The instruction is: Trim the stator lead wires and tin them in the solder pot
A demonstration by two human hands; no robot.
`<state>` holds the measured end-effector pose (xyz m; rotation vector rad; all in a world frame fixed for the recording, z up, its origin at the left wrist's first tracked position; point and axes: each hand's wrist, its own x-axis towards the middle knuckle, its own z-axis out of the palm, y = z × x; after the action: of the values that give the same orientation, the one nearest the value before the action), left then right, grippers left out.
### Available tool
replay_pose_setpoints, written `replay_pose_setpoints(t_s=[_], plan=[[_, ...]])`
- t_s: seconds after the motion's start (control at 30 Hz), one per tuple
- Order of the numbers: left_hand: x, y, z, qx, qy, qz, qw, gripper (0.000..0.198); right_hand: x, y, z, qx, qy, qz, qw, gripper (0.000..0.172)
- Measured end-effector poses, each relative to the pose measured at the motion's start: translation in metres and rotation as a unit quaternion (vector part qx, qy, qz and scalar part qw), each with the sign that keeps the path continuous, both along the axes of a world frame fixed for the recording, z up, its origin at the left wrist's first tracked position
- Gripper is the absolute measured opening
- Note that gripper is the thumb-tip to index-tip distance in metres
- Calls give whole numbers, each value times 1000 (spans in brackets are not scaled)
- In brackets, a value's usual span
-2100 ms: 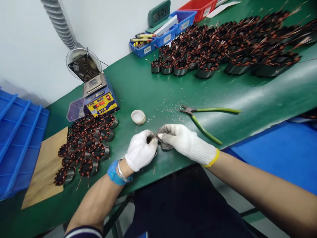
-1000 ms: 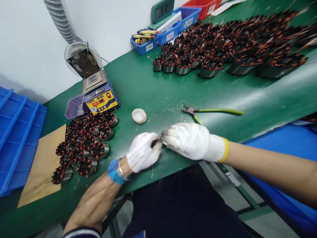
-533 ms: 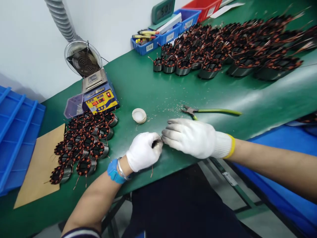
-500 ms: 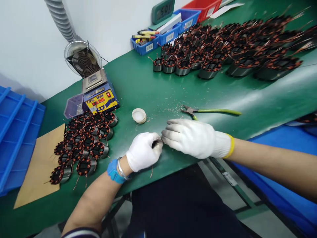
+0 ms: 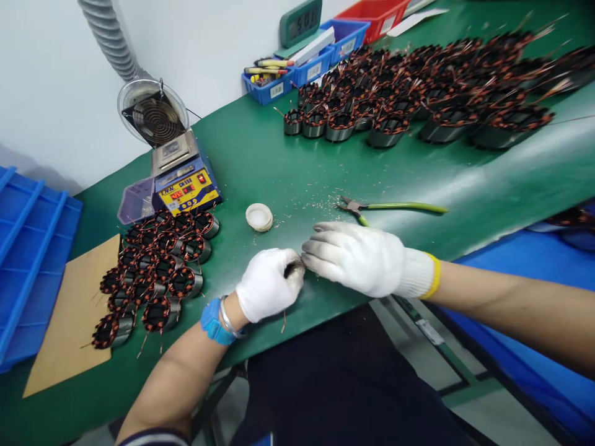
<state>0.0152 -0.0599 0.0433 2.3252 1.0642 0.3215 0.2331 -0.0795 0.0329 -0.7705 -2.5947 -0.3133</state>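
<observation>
L hand [image 5: 269, 285] grips a wire ring [image 5: 294, 269] over the green table [image 5: 255, 161]; loose wire [image 5: 284, 321] hangs, so prob. not done. R hand [image 5: 356, 260] meets it; can't tell if gripping.

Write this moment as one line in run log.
left white-gloved hand: curled around mostly hidden dark part | right white-gloved hand: fingertips beside left hand | green-handled metal pliers: on green table
</observation>
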Motion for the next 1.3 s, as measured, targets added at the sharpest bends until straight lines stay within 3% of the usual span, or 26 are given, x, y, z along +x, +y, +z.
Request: replay_pose_setpoints(t_s=[0.07, 0.1, 0.17, 0.23, 0.3, 0.37, 0.4, 0.43, 0.5, 0.57, 0.63, 0.67, 0.73, 0.83, 0.93, 1.03, 1.1, 1.2, 1.3], plan=[[0, 0, -1, 2, 0, 3, 1000, 20, 0, 1, -1, 26, -11, 38, 999, 35], [0, 0, -1, -1, -1, 4, 1000, 20, -1, 1, -2, -16, -4, 34, 999, 33], [-1, 0, -2, -11, -3, 4, 1000, 20, -6, 0, -3, -189, 44, -28, 981, 26], [-2, 1, -1, -19, -4, 1, 1000, 18, -11, -2, -3, -361, 99, -112, 920, 26], [-2, 1, 0, -21, -3, -4, 1000, 17, -16, -3, 0, -507, 156, -147, 835, 36], [-2, 1, 1, -21, -2, -6, 1000, 16, -15, -2, 6, -611, 185, -142, 757, 42], [-2, 1, 2, -21, -5, -3, 1000, 16, -12, -1, 9, -631, 183, -154, 738, 42], [-3, 0, 2, -24, -8, 4, 1000, 16, -6, 1, 13, -618, 165, -184, 746, 39], [-3, 0, 1, -31, -16, 31, 999, 17, 14, 1, 18, -485, 98, -281, 822, 41], [-3, 1, 0, -36, -22, 65, 997, 17, 40, -3, 18, -323, 30, -383, 865, 73], [-4, 2, -2, -33, -22, 99, 994, 17, 66, -12, 11, -240, -27, -467, 850, 109], [-4, 3, -3, -29, -21, 114, 993, 17, 77, -17, 6, -232, -56, -487, 840, 114], [-5, 4, -4, -24, -17, 135, 990, 17, 91, -27, -4, -248, -94, -484, 834, 107], [-4, 5, -6, -21, -12, 156, 987, 15, 92, -33, -7, -289, -110, -449, 838, 82], [-4, 5, -6, -20, -11, 170, 985, 10, 73, -29, 5, -310, -134, -439, 833, 58], [-4, 6, -5, -20, -11, 169, 985, 7, 51, -17, 16, -295, -172, -477, 810, 31], [-4, 6, -5, -24, -13, 169, 985, 8, 45, -9, 15, -261, -164, -493, 814, 30], [-4, 6, -5, -34, -15, 167, 985, 9, 49, -3, 5, -215, -56, -453, 863, 44], [-4, 6, -6, -40, -22, 162, 986, 12, 49, -14, -4, -263, 121, -432, 854, 60]])
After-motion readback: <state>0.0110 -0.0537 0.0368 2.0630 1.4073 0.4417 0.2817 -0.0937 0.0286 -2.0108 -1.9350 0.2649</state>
